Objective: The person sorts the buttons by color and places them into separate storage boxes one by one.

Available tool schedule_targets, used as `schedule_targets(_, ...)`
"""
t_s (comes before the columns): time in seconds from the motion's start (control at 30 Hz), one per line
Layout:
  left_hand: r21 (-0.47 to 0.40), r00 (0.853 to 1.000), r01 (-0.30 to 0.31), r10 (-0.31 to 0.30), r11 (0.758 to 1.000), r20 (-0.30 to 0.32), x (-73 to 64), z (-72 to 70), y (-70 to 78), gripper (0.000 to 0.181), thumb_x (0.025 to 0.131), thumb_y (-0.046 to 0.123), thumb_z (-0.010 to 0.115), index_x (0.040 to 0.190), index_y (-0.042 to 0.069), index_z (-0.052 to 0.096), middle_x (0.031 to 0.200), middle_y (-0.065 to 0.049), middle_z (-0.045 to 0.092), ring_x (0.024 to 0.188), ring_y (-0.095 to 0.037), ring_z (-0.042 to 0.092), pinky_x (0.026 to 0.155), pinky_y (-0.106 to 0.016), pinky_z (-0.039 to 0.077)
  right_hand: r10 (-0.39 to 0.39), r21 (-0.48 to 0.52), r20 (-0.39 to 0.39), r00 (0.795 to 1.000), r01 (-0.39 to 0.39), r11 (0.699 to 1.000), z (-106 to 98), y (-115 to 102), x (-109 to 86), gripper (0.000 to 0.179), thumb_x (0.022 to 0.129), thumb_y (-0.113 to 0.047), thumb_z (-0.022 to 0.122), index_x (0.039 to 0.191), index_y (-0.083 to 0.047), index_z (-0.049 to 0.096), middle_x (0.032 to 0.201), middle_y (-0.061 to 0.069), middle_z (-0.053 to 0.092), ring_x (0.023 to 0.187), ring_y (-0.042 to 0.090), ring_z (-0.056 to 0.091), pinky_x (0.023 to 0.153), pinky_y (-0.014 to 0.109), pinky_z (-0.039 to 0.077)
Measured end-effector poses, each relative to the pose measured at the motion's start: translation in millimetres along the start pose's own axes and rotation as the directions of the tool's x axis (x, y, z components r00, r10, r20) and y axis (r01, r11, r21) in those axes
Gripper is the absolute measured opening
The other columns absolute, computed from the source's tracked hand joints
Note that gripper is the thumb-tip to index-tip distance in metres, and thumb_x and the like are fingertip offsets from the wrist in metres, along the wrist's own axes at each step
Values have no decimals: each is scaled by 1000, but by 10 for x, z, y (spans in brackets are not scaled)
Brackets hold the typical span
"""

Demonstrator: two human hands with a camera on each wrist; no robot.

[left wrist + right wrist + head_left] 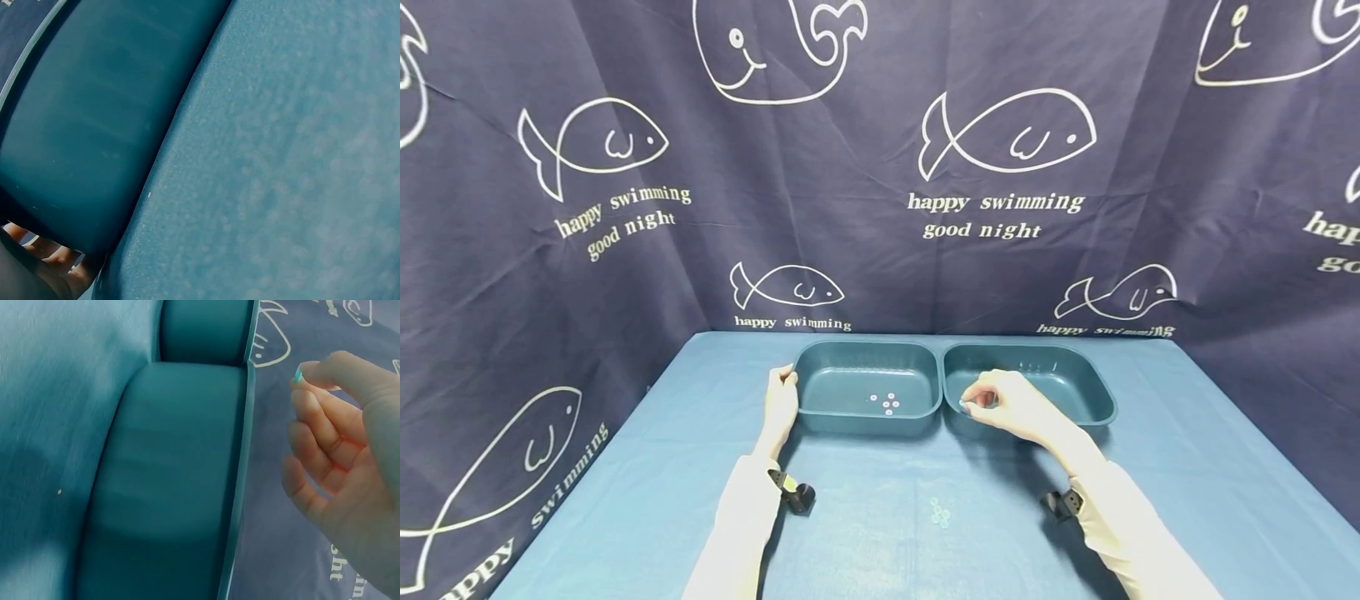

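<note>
Two dark teal bins stand side by side at the back of the table. My left hand (781, 406) holds the left end of the left bin (867, 426), its fingers against the end wall in the left wrist view. Over the front left part of the right bin (1078, 396), my right hand (1017, 406) pinches a small thin blue disc (298, 374) between thumb and index finger. Several small pink-and-white discs (886, 405) lie on the left bin's floor. Pale, partly see-through small pieces (940, 513) form a cluster on the table in front.
A light blue cloth covers the table (865, 533). Behind it hangs a dark blue curtain (880, 250) with white fish drawings and lettering. Each wrist carries a black camera, the left one (801, 498) near the table surface.
</note>
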State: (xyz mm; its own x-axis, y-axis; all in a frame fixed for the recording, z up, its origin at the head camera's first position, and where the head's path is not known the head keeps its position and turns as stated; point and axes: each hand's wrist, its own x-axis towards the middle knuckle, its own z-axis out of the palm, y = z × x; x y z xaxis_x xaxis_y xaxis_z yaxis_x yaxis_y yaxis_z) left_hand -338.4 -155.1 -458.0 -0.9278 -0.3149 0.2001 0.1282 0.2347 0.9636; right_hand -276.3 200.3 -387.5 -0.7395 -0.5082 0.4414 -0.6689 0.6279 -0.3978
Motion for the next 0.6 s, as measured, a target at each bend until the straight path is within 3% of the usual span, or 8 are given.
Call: schedule_targets(0.6,8,1000,-4,4,1000,-12,9,11,-16,28,96,5,39,121,-8,43,122,-29,50,118,-39,45,103,-49,32,145,-31,-17,989,-146,989,-34,254,-22,8,76,-11,70,83,-10,72,67,-9,58,62,0,50,58,21,43)
